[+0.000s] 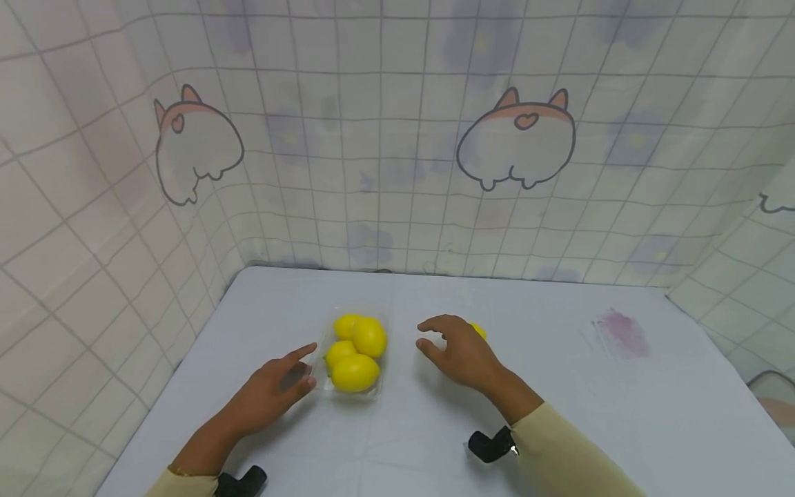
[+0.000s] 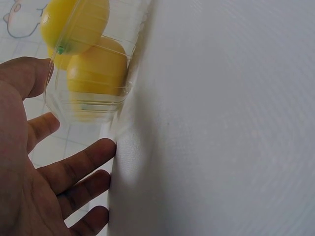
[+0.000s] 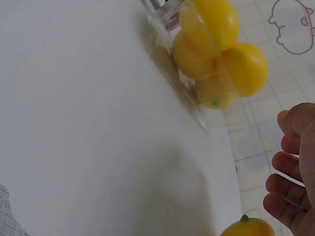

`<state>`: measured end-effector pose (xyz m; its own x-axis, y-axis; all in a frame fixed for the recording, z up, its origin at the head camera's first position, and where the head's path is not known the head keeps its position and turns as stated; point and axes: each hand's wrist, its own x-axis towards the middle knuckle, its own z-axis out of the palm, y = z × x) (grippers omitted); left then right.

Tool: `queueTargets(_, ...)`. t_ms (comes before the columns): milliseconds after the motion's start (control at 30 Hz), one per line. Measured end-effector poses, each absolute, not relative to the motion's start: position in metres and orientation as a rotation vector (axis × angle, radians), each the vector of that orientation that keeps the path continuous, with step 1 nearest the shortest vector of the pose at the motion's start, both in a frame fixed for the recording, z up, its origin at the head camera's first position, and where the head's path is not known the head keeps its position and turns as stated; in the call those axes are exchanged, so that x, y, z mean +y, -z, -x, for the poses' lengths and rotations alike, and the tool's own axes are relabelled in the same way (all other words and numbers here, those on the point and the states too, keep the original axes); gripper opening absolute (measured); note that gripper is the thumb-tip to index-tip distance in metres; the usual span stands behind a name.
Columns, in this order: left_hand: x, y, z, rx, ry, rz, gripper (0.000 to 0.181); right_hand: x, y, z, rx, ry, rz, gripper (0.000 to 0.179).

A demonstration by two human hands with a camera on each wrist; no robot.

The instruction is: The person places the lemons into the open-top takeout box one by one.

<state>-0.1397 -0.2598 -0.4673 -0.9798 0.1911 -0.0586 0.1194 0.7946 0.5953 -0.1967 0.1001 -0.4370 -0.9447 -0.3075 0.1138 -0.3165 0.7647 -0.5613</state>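
Note:
A clear plastic box with several yellow lemons piled in it lies left of the table's middle. My left hand is at the box's left side, fingers spread. In the left wrist view its thumb overlaps the box's rim, while the lower fingertips reach the white tabletop. Right of the box, my right hand hovers above the table with loosely bent fingers and nothing in them. A single lemon, partly hidden behind that hand in the head view, also shows at the bottom of the right wrist view.
The white table is bordered by hanging grid-patterned cloth at the back and sides. A pinkish stain marks the tabletop at right. At the far right edge are a dark cable and part of a person's skin.

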Motion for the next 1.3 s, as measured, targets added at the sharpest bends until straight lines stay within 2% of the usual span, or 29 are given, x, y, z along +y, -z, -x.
queueTargets(767,-0.26,0.467,0.138,2.864,-0.931,-0.233,0.067,0.146,0.437,0.201,-2.874,-0.886,-0.531,0.043)
queueTargets(1300,-0.26,0.465,0.137,2.833,-1.004,-0.252,0.065,0.169,0.443,0.203,-2.974,-0.881,-0.44,0.067)
